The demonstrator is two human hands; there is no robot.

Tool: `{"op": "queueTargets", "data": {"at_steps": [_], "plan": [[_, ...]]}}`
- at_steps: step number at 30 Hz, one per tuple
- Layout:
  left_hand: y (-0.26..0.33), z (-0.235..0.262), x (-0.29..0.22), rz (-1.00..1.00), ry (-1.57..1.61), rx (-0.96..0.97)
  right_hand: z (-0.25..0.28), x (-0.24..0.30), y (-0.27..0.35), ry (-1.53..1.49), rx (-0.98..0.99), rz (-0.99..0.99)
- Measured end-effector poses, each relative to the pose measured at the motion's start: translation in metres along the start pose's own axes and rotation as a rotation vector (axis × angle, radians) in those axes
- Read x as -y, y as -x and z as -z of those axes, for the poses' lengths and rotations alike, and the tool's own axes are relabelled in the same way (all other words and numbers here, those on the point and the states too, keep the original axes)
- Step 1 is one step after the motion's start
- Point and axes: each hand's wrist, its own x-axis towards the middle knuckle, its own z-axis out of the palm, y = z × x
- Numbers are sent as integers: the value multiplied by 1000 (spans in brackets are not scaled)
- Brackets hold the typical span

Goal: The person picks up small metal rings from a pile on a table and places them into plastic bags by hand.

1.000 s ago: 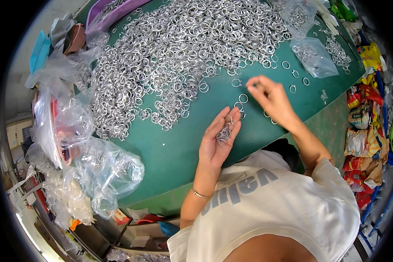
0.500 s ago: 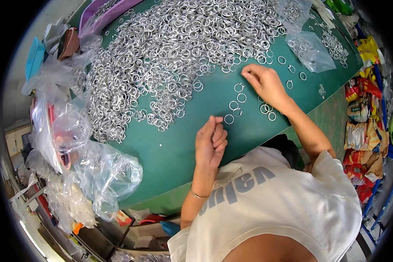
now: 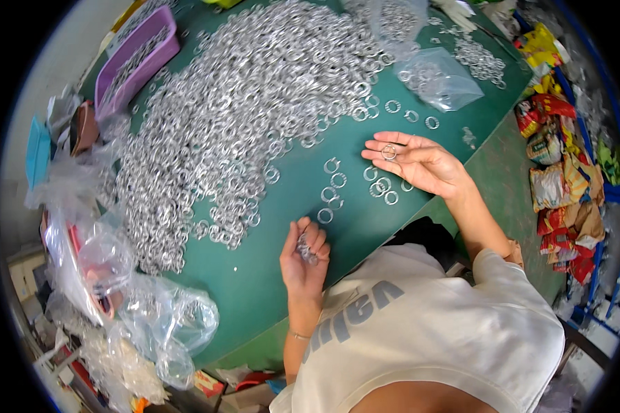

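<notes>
A silver metal ring [image 3: 388,152] lies across the fingers of my right hand [image 3: 420,164], which is palm up with the fingers stretched out over the table. My left hand [image 3: 303,265] is closed round several small metal rings [image 3: 306,249], partly hidden by its curled fingers. Between my hands, a short row of rings [image 3: 338,180] sits on the green table [image 3: 269,289]. A small cluster of rings [image 3: 379,187] lies just below my right hand. Beyond both hands spreads a large heap of silver rings [image 3: 241,103].
A purple tray [image 3: 174,47] holding metal pieces stands at the far left. Clear plastic bags [image 3: 186,316] crowd the left edge. Bags of rings [image 3: 455,93] and a loose pile [image 3: 481,62] lie at the far right. Colourful packets [image 3: 548,186] stand beyond the right edge.
My right hand has turned from a pinch near the heap to palm up, with a ring on its fingers. My left hand now shows the rings in it. The view has shifted.
</notes>
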Motion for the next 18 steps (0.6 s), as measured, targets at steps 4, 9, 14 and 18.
{"op": "queueTargets", "data": {"at_steps": [4,9,14,18], "plan": [[0,10,-1,6,23,53,17,32,20,120,-328,420],[-1,6,2,45,-12,65,51,84,6,233,-534,743],[0,8,4,20,-14,79,86,93,-1,182,-411,639],[4,8,6,22,-53,42,69,79,-3,475,-398,681]]}}
